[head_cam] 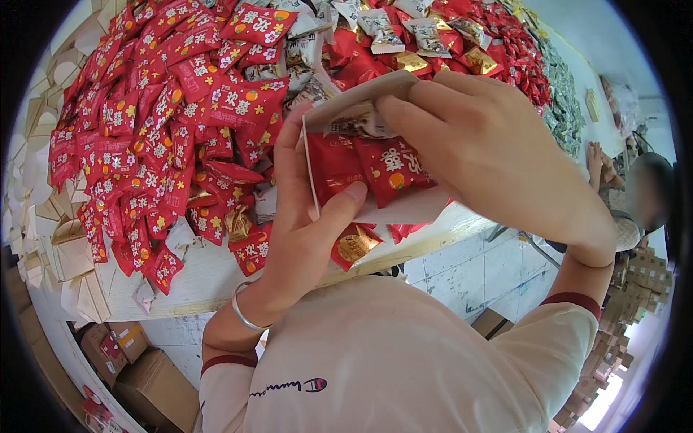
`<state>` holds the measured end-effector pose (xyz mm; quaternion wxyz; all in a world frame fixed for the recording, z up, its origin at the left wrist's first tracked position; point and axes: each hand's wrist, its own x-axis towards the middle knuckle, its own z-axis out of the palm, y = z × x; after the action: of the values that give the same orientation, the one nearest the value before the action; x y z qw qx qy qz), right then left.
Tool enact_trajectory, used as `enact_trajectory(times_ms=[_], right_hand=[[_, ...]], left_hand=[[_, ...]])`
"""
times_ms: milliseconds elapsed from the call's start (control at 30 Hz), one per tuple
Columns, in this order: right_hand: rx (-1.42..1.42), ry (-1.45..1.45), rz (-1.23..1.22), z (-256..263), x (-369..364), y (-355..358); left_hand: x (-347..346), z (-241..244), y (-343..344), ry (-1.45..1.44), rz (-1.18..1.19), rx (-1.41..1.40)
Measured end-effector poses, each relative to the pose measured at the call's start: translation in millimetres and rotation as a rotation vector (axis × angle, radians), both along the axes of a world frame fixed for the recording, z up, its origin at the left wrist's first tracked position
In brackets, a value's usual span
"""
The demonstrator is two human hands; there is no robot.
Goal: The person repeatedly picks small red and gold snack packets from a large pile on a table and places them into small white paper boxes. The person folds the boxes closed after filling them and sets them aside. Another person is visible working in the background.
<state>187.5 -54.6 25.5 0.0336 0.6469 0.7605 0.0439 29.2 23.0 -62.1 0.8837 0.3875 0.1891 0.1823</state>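
Note:
My left hand (308, 233) grips a small open paper box (400, 214), with its thumb over the near side and its fingers around the left wall. Two red packets (338, 165) lie uppermost at the box's mouth, the right one printed with an orange fruit. Behind them in the box is a white wrapped piece (360, 122). My right hand (465, 130) bends over the box's right side, knuckles up, touching it. Its fingertips are hidden, so whether they pinch anything is unclear. Under the box, a gold-wrapped sweet (357, 244) lies near the table's edge.
A large heap of red printed packets (162, 119) covers the left of the table (122, 295). Unfilled paper boxes (76, 246) crowd beyond it. Small red sweets (520, 65) and green-silver ones (563, 108) are piled right. Another person's hands (598, 162) rest farther along. Cardboard cartons (157, 384) stand below.

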Motion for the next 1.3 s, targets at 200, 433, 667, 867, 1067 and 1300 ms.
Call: enact_trajectory(times_ms=[200,433,667,867,1067,1300], right_hand=[[0.005,-0.021,0.073,-10,4,2],[-0.136,0.006,0.003,1,4,4],[0.041,0.050,0.067,-13,2,3],[0.159,0.014,0.074,11,-1,-3],[0.271,0.017,0.069,10,-6,-9],[-0.048,0.024,-0.059,1,-1,-3]], left_hand=[[-3,2,-6,-0.047,-0.038,0.068],[-1,-4,-8,-0.050,0.053,0.373],[-4,-6,-9,-0.118,0.035,0.237],[-7,3,-2,0.056,0.018,0.134],[-1,1,2,0.025,-0.031,-0.019],[0,-3,-4,-0.069,-0.003,0.089]])
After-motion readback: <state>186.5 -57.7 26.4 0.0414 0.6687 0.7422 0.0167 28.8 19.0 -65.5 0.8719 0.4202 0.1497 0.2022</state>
